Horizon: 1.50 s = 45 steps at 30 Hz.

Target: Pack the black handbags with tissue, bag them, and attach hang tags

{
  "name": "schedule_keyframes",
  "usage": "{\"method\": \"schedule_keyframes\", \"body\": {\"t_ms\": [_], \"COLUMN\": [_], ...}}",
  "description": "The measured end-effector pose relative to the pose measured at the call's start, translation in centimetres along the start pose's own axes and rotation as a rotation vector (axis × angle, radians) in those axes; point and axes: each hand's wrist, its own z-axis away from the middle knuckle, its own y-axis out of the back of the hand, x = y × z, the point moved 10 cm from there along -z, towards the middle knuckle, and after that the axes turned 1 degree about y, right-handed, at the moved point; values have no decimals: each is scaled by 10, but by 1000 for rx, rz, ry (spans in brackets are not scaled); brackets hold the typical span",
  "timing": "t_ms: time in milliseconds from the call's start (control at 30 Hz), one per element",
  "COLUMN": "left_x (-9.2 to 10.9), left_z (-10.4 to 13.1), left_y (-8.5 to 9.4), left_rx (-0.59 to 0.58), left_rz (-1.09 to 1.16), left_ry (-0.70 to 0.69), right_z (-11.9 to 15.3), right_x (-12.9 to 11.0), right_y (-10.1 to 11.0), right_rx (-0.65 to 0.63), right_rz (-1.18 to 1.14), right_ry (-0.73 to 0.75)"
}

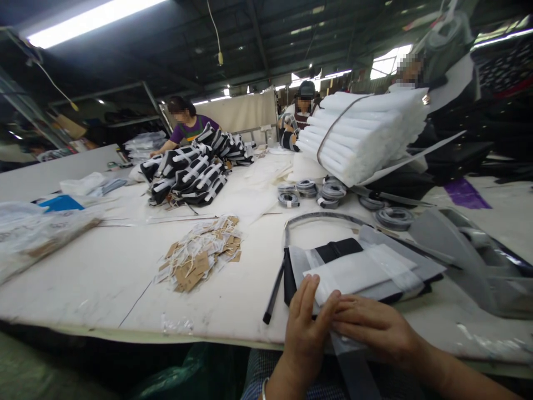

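A black bag (339, 250) lies flat on the table, partly covered by a folded white foam sheet (366, 269). Its dark strap, wrapped in a translucent sleeve (320, 215), arches behind it. My left hand (306, 316) lies at the near left edge of the foam, fingers stretched out on it and thumb apart. Beside it, my right hand (375, 325) reaches in from the right, its fingers extended flat toward the left thumb. Beneath the hands a translucent strip (356, 366) hangs over the table edge; what the fingertips touch underneath is hidden.
Left of the bag is a heap of brown paper tags (200, 261). A grey tape dispenser (478, 266) stands at right. Farther back are coiled straps (306, 189), a tied stack of white foam (353, 133) and piled black bags (191, 172). Several people are beyond.
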Motion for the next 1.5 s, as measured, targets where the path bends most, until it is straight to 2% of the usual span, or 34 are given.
{"method": "schedule_keyframes", "body": {"t_ms": [100, 167, 267, 300, 333, 400, 467, 500, 633, 733, 800, 833, 900, 967, 1000, 1033, 1067, 1133, 1200, 1233, 1333, 1433, 1500], "left_x": [9, 9, 9, 9, 10, 10, 10, 10, 9, 11, 10, 9, 7, 6, 5, 4, 4, 2, 2, 2, 2, 5, 7], "left_z": [-2, -3, -4, -4, -5, -5, -6, -6, -7, -7, -7, -7, -5, -3, -2, -2, -1, -1, -1, -1, 0, 0, 0], "left_y": [-6, -8, -8, -8, -8, -6, -4, -3, -4, -4, -5, -5, -7, -10, -12, -13, -14, -15, -16, -16, -18, -19, -17], "left_rx": [-89, -107, -101, -97, -87, -51, -11, 2, -4, -27, -40, -50, -87, -139, -166, -183, -194, -212, -226, -235, -288, -326, -314], "left_rz": [8, 9, -15, -24, -32, -37, -32, -30, -36, -41, -36, -30, -10, 21, 37, 52, 63, 77, 85, 89, 99, 82, 56], "left_ry": [-94, -108, -111, -118, -121, -125, -123, -118, -119, -135, -129, -121, -99, -81, -73, -65, -58, -51, -56, -59, -80, -124, -149], "right_z": [-6, -17, -40, -48, -55, -63, -65, -66, -77, -85, -85, -82, -70, -42, -23, -3, 16, 51, 76, 82, 76, 58, 52], "right_x": [-10, -4, 38, 58, 79, 117, 143, 151, 161, 161, 155, 149, 127, 88, 66, 42, 21, -10, -28, -32, -32, -34, -37], "right_y": [8, 19, 41, 41, 34, 6, -23, -34, -61, -65, -56, -45, -10, 31, 45, 50, 47, 26, -4, -15, -29, -29, -27], "right_rx": [-97, -131, -26, -24, -73, -275, -461, -513, -595, -611, -577, -512, -280, -5, 77, 104, 77, -62, -189, -208, -97, 49, 96], "right_rz": [-73, -141, -48, 13, 62, 98, 79, 62, -22, -62, -63, -50, 6, 87, 122, 142, 162, 219, 292, 326, 376, 331, 290], "right_ry": [-9, -69, -257, -324, -391, -498, -555, -565, -516, -499, -514, -519, -500, -416, -356, -285, -219, -114, -31, -6, 8, 35, 33]}}
